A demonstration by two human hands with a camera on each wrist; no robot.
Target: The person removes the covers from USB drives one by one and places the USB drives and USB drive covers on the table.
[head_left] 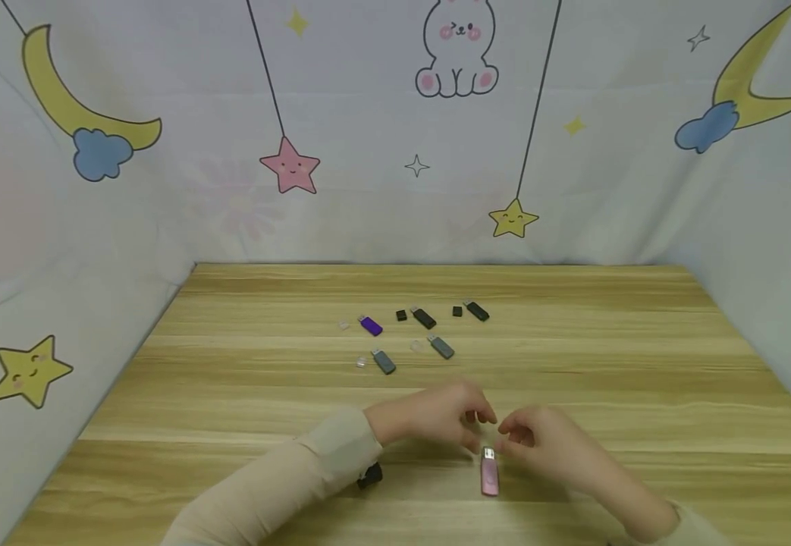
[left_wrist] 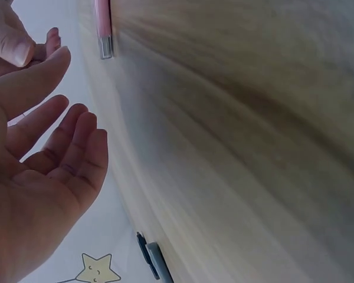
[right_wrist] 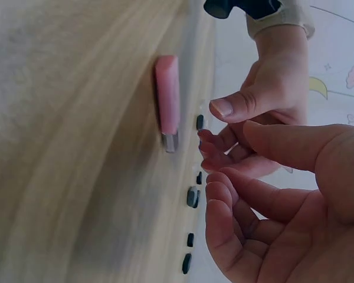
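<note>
A pink USB stick (head_left: 489,478) lies on the table near its front, metal plug pointing away from me. My left hand (head_left: 439,415) hovers just left of and beyond the plug, fingers loosely bent. Opposite it, on the right, my right hand (head_left: 550,444) is held with its fingers bent and fingertips facing the left ones. In the right wrist view a gap shows between the right thumb and fingers, and nothing is visible in either hand. Both hands appear apart from the pink USB stick (right_wrist: 169,97). No cap for it can be seen.
Farther back lie a purple USB stick (head_left: 371,325), two black ones (head_left: 424,318) and two grey ones (head_left: 384,362). Small black caps (head_left: 401,315) and clear caps (head_left: 361,362) lie beside their plugs. A printed curtain (head_left: 368,212) stands behind the wooden table (head_left: 607,364).
</note>
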